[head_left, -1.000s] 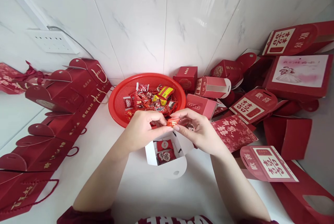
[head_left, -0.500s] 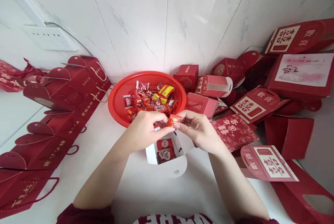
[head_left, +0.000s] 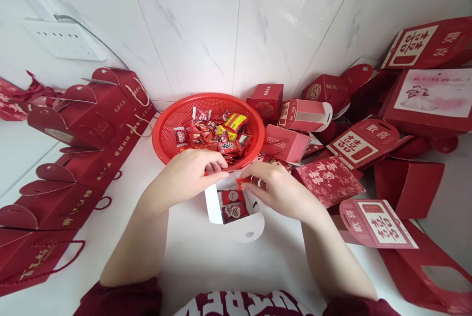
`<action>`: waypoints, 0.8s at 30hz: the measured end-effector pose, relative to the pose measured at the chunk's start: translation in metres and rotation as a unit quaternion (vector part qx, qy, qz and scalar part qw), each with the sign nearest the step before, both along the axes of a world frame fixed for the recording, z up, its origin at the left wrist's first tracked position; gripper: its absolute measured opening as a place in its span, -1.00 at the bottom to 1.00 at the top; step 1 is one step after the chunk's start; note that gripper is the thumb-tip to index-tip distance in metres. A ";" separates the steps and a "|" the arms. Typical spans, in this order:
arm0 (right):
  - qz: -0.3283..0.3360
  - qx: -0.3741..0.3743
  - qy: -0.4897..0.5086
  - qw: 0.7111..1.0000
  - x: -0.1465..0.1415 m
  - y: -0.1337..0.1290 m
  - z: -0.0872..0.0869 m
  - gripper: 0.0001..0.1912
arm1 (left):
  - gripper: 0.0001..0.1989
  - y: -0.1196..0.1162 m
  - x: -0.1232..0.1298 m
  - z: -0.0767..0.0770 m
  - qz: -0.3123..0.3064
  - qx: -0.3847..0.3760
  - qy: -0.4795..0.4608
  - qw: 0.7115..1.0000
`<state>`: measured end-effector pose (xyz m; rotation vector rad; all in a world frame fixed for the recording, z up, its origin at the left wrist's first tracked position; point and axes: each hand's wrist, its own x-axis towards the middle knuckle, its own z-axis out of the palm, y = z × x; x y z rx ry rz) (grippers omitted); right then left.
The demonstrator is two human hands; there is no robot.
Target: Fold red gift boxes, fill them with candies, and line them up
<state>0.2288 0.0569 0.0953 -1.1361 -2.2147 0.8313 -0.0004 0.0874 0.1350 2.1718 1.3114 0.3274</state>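
My right hand (head_left: pixel 278 188) pinches a small orange-red wrapped candy (head_left: pixel 240 182) over the far right side of a white-lined open box (head_left: pixel 213 208). Most of that candy is covered by the fingers. Inside the box lie wrapped candies, among them a dark red one (head_left: pixel 235 212) and a brighter red one (head_left: pixel 232 197). My left hand (head_left: pixel 188 173) hovers by the box's far left edge with nothing visible in it, its thumb apart from the bent fingers. Just beyond both hands is a red plastic basket (head_left: pixel 158 141) holding a heap of wrapped candies (head_left: pixel 210 131).
Red gift boxes (head_left: pixel 84 158) with cord handles stand in a row on the left. Several other red boxes (head_left: pixel 361 141) and a patterned red packet (head_left: pixel 330 178) are piled on the right. A tiled wall (head_left: pixel 199 26) with a power strip (head_left: pixel 64 40) rises behind.
My hands have moved apart. The left has let go of the candy and drawn back a little left; the right has lowered the candy toward the box. The view has shifted slightly.
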 end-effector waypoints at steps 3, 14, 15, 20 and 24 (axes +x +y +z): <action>0.018 -0.011 -0.044 0.999 -0.007 0.001 -0.009 -0.75 | -0.84 0.000 0.000 0.000 -0.004 0.001 -0.005 1.000; -0.128 0.102 0.056 0.985 0.015 -0.011 0.010 -0.86 | -0.85 -0.019 -0.006 0.011 0.018 0.075 -0.029 0.997; -0.141 0.101 0.065 0.983 0.019 -0.015 0.008 -0.86 | -0.85 -0.022 -0.009 0.010 0.030 0.083 -0.039 0.995; -0.224 0.082 0.123 0.963 0.036 -0.039 -0.021 -0.82 | -0.78 -0.043 -0.024 -0.018 0.121 0.179 -0.098 0.971; -0.252 0.019 0.201 0.946 0.040 -0.056 -0.060 -0.69 | -0.80 -0.065 -0.033 -0.073 0.119 0.254 -0.147 0.949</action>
